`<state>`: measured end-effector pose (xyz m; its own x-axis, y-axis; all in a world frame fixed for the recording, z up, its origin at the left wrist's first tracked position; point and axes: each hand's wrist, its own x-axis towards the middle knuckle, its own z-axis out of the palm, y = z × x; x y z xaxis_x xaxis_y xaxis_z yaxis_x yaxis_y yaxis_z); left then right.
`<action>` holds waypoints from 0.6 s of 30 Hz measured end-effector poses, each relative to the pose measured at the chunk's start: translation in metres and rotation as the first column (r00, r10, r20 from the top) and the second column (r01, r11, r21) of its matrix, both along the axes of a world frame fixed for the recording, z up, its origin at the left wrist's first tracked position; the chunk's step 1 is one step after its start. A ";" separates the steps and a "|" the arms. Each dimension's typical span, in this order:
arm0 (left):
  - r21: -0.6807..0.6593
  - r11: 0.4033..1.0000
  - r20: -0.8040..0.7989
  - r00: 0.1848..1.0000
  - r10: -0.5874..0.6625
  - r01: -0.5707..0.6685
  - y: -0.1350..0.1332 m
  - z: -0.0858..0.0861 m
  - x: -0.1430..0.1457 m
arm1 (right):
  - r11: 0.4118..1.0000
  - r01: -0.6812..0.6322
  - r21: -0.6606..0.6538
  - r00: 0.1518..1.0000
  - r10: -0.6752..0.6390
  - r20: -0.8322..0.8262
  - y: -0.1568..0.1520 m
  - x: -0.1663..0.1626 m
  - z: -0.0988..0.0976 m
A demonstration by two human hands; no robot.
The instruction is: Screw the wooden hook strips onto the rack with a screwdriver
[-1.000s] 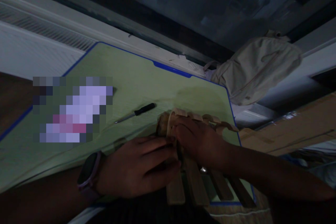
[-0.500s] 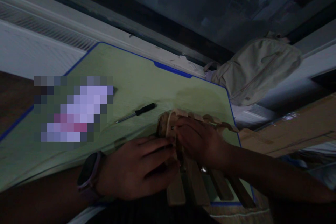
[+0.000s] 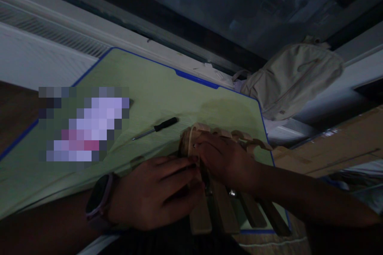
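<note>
In the head view a slatted wooden piece [image 3: 226,211] lies at the near right of the folding table, its several slats pointing toward me and its far ends curved. My left hand [image 3: 158,193], with a watch [image 3: 100,197] on the wrist, has its bent fingers around the leftmost slat. My right hand [image 3: 224,157] is closed over the curved end of the same piece, fingertips beside a small metal fastener [image 3: 194,146]. Both sets of fingertips nearly meet there, and what lies between them is hidden. A screwdriver [image 3: 164,124] with a black handle rests beyond my hands.
The pale green table [image 3: 143,75] has a blue rim. A blurred-out bright screen [image 3: 98,119] sits on its left part. A beige backpack [image 3: 302,75] leans by the window at the right, above a cardboard box [image 3: 329,143]. A white radiator [image 3: 44,48] stands at the left.
My left hand and its watch have shifted very slightly left. The curved end of the wooden piece has tilted a little left and up. Both hands keep their hold.
</note>
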<state>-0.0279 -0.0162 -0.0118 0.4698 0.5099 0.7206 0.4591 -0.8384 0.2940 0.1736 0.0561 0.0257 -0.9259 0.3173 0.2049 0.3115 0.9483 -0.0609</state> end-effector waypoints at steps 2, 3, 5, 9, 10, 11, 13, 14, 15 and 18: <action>0.003 1.000 0.004 1.000 0.004 -0.004 0.001 0.000 0.001 | 1.000 -0.003 0.013 0.998 0.002 0.070 0.000 -0.001 0.001; 0.012 1.000 -0.001 1.000 -0.001 0.001 0.001 0.000 0.001 | 1.000 -0.008 0.025 0.995 0.006 0.098 0.000 -0.002 0.002; 0.021 1.000 -0.010 1.000 -0.011 0.011 0.003 0.001 0.001 | 0.999 -0.023 0.048 0.991 0.016 0.135 0.000 -0.003 0.004; -0.091 0.995 0.026 0.999 -0.035 0.037 0.006 0.003 0.001 | 0.998 -0.017 0.054 0.987 0.008 0.159 0.001 -0.004 0.005; -0.121 0.992 0.033 0.999 -0.043 0.047 0.006 0.003 0.001 | 0.999 -0.009 0.047 0.987 0.002 0.160 0.001 -0.003 0.005; -0.142 0.988 0.033 0.998 -0.054 0.059 0.007 0.003 0.000 | 0.999 -0.004 0.038 0.987 -0.003 0.160 0.001 -0.003 0.005; -0.160 0.985 0.017 0.997 -0.069 0.071 0.007 0.003 -0.002 | 1.000 0.009 0.024 0.987 -0.013 0.160 0.001 -0.002 0.004; -0.152 0.986 0.002 0.997 -0.076 0.075 0.007 0.003 -0.002 | 1.000 0.014 0.019 0.987 -0.017 0.158 0.001 -0.001 0.004; -0.140 0.987 -0.012 0.997 -0.079 0.077 0.007 0.003 -0.003 | 1.000 0.015 0.015 0.988 -0.017 0.156 0.001 -0.001 0.004; -0.116 0.990 -0.024 0.996 -0.087 0.084 0.007 0.001 -0.004 | 0.999 0.013 0.030 0.990 -0.017 0.142 0.000 -0.001 0.005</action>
